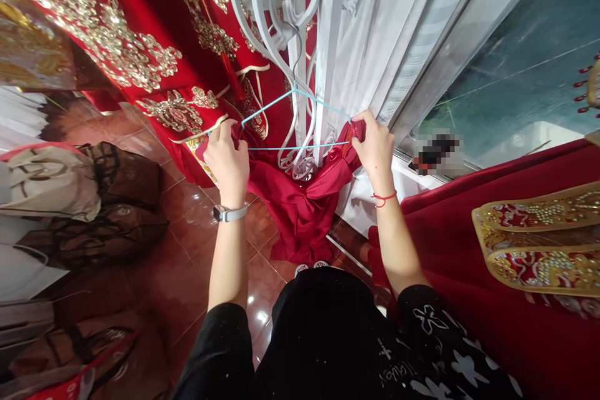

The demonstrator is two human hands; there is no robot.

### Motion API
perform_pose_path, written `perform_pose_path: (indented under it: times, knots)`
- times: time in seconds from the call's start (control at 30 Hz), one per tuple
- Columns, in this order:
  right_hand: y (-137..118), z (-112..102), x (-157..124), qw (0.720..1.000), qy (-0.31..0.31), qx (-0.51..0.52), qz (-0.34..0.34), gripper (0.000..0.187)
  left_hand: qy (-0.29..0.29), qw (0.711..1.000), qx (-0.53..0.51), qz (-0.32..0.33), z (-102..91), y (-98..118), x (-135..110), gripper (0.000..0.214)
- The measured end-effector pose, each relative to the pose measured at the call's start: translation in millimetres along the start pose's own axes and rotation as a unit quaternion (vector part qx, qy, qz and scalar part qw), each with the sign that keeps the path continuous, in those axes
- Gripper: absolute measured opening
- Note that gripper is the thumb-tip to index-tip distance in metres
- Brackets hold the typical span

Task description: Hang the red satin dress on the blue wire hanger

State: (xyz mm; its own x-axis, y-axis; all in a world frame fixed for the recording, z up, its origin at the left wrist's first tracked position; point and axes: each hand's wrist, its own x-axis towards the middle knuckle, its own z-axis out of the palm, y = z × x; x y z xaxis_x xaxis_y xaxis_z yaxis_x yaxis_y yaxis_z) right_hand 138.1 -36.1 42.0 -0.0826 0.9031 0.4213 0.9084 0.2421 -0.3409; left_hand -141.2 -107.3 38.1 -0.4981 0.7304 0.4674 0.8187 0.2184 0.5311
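A light blue hanger hangs by its metal hook near the white scrolled metal stand. From it droops a dark red dress, its lower part reaching down toward the floor by my feet. My left hand is closed on the dress fabric at the hanger's left end. At the right end, my right hand pinches the dress's other top edge against the hanger. Whether the hook rests on the stand's metalwork I cannot tell for sure.
Red garments with gold beading hang at the upper left. Brown bags sit on the tiled floor at left. A white curtain and a glass pane stand at right, above another embroidered red garment.
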Motion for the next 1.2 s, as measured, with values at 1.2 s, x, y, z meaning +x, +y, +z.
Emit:
perform_pose_path:
  times: [1.2]
  knots:
    - [106,78,-47,0.956,-0.088,0.205,0.192,0.030,0.134,0.946,-0.270,-0.117,24.9,-65,-56,0.022]
